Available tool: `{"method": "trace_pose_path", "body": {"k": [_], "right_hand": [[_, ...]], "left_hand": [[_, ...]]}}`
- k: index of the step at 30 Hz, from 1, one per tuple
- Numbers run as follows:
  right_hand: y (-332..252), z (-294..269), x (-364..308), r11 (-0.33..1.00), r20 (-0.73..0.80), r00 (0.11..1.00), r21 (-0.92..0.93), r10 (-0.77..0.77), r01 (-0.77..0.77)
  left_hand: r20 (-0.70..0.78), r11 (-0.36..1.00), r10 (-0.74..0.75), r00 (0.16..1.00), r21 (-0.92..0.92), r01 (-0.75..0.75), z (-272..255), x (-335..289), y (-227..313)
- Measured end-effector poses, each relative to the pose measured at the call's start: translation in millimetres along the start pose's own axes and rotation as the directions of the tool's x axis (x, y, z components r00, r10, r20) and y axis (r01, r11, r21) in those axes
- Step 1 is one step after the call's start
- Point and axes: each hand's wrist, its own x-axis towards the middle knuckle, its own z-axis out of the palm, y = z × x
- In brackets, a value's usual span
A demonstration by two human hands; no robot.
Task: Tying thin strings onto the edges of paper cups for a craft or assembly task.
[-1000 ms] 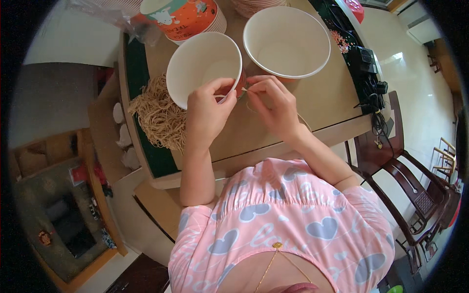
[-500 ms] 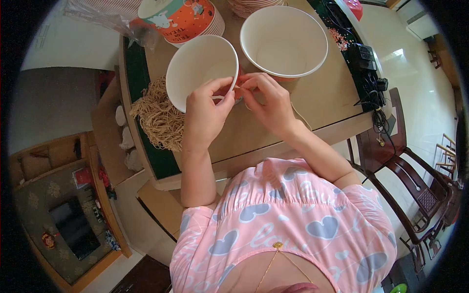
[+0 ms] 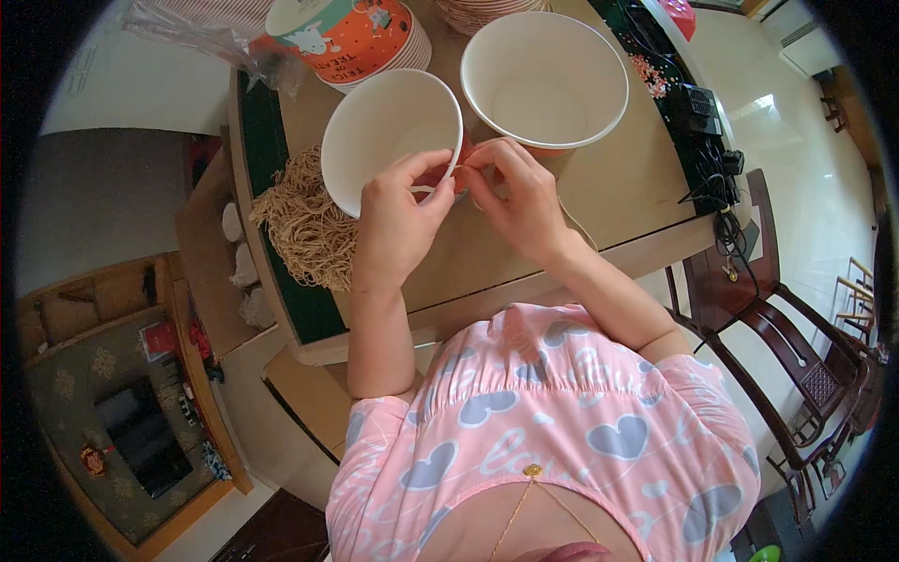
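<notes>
A white-lined paper bucket with an orange outside tilts on the table, its mouth toward me. My left hand grips its right rim, thumb outside and fingers at the edge. Close beside that rim, my right hand pinches the end of a thin tan cord. The cord trails from under the right hand toward the table's front edge. Both sets of fingertips nearly meet at the bucket's side, and the exact spot between them is partly hidden. A heap of tan cords lies left of the bucket.
Another white-lined bucket stands at the back right. Behind on the left is a stack of orange printed buckets, with a clear plastic bag next to it. Black cables and adapters lie along the right edge; a dark wooden chair stands beyond.
The held bucket has shifted slightly to the right, and my left hand has moved with it. My right hand stays almost in place at the rim.
</notes>
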Motion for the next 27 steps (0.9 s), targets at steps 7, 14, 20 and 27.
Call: {"method": "trace_pose_path", "body": {"k": [7,14,20,27], "right_hand": [[-4.1,-0.9,-2.2,0.999,0.016,0.999,-0.005,0.046,-0.046],[-1.4,1.6,-4.4,0.996,0.012,0.997,0.024,0.082,-0.082],[-3.2,2.3,-1.9,0.998,0.000,0.999,0.011,0.055,-0.055],[-1.3,1.2,-6.6,0.984,0.045,0.984,0.023,0.174,-0.175]], "left_hand": [[0.001,1.000,0.000,1.000,0.020,0.000,0.5,0.3,0.1],[0.000,1.000,-0.008,1.000,-0.004,0.008,1.0,-0.5,1.4],[0.004,1.000,-0.001,1.000,-0.017,0.001,2.6,0.3,-0.4],[0.007,0.999,0.049,0.999,-0.007,-0.049,1.8,0.8,1.6]]}}
